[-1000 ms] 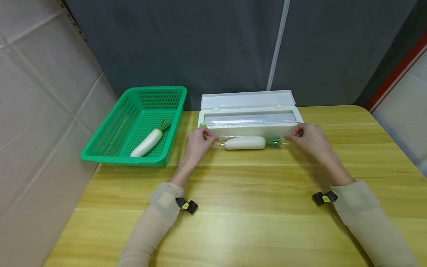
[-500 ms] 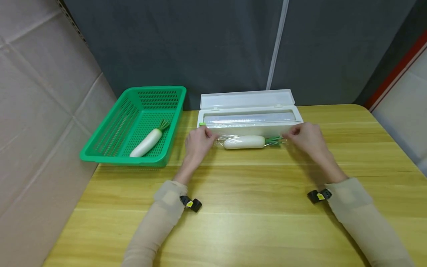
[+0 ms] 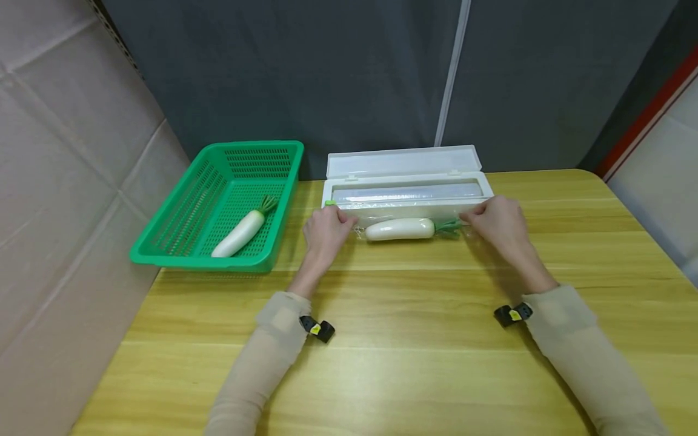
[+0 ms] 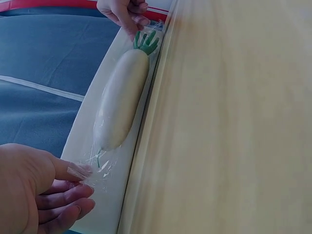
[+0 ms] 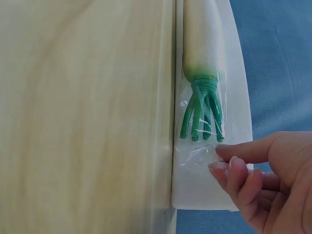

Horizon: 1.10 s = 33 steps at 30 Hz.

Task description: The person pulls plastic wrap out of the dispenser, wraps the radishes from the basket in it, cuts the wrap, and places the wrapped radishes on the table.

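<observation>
A white radish (image 3: 400, 229) with green leaf stalks lies sideways under clear cling film (image 5: 197, 155), just in front of an open white cling film box (image 3: 403, 213). My left hand (image 3: 325, 235) pinches the film beyond the radish's root tip; in the left wrist view some film clings over the thumb (image 4: 78, 170). Past the green stalks (image 5: 204, 107), the thumb and fingertips of my right hand (image 3: 498, 225) pinch the film's other end. Neither hand touches the radish's body. How far the film goes round underneath is hidden.
On the left stands a green basket (image 3: 143, 254) holding a second radish (image 3: 239, 233). The film box's raised lid (image 3: 403, 162) is near the dark partition (image 3: 300, 79). A film roll (image 3: 411, 192) shows inside the box. Wooden tabletop (image 3: 403, 363) stretches in front.
My right hand has shifted left and slightly away from me, drawing nearer the stalks. The radish has edged slightly toward the box. My left hand keeps its pinch almost in place.
</observation>
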Each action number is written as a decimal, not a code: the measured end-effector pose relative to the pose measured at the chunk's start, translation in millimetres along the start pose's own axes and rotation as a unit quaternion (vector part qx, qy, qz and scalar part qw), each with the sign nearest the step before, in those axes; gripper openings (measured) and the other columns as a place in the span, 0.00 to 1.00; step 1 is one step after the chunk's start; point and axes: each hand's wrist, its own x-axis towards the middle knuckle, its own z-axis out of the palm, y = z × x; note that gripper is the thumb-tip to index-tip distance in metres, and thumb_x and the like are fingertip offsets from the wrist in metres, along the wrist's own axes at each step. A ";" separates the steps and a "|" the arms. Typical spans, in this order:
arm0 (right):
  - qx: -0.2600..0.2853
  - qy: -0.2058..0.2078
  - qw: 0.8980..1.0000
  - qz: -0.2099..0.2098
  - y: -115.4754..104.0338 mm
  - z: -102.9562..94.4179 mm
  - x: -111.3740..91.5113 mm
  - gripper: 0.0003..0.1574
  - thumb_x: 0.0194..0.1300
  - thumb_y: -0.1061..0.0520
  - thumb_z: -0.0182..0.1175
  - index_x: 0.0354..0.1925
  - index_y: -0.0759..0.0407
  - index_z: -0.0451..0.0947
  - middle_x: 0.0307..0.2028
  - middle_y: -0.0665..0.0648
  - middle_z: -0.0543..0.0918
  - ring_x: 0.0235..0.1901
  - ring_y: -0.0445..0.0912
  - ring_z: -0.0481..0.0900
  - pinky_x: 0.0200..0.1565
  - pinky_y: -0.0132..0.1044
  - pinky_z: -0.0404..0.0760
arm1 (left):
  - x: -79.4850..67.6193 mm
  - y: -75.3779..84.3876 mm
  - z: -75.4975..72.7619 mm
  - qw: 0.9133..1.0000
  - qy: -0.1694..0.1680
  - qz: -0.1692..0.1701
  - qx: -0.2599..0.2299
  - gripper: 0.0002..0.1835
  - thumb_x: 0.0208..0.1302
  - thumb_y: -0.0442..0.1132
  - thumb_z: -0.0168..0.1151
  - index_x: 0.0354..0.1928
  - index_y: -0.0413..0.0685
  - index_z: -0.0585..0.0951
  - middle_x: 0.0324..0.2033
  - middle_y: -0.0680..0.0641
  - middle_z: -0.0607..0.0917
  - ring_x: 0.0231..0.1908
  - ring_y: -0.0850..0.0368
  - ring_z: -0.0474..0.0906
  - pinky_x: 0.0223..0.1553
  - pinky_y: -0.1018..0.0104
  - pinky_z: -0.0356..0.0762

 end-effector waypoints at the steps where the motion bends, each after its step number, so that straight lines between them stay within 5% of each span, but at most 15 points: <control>1: -0.001 0.004 1.000 0.000 -0.5 0.2 0.1 0.21 0.63 0.51 0.68 0.21 0.65 0.86 0.11 0.51 0.77 0.13 0.45 0.68 0.18 0.40 0.63 | 0.6 0.2 0.1 1.000 0.000 -0.001 0.002 0.19 0.60 0.50 0.74 0.16 0.50 0.83 0.17 0.52 0.83 0.20 0.55 0.77 0.22 0.59 0.73; 7: -0.008 0.008 1.000 0.001 -0.8 0.6 0.6 0.29 0.66 0.50 0.67 0.12 0.61 0.78 0.07 0.49 0.72 0.10 0.44 0.66 0.17 0.38 0.60 | 2.6 1.5 0.9 1.000 0.003 -0.005 0.010 0.19 0.60 0.49 0.73 0.14 0.52 0.81 0.16 0.52 0.82 0.21 0.53 0.78 0.23 0.57 0.73; 20: 0.007 -0.032 0.999 -0.008 0.9 -0.8 2.3 0.23 0.69 0.48 0.64 0.23 0.62 0.83 0.13 0.53 0.78 0.16 0.46 0.70 0.22 0.39 0.62 | 1.9 5.1 1.0 1.000 -0.020 -0.007 0.021 0.15 0.61 0.45 0.69 0.19 0.50 0.78 0.20 0.50 0.81 0.23 0.49 0.79 0.25 0.56 0.75; 33: 0.035 -0.086 0.996 -0.006 -2.8 -9.8 4.5 0.15 0.66 0.54 0.68 0.34 0.66 0.80 0.19 0.58 0.81 0.19 0.46 0.74 0.22 0.36 0.66 | 0.9 4.9 -4.6 0.999 -0.050 -0.009 -0.006 0.15 0.60 0.50 0.74 0.27 0.49 0.81 0.22 0.50 0.82 0.23 0.54 0.77 0.26 0.60 0.75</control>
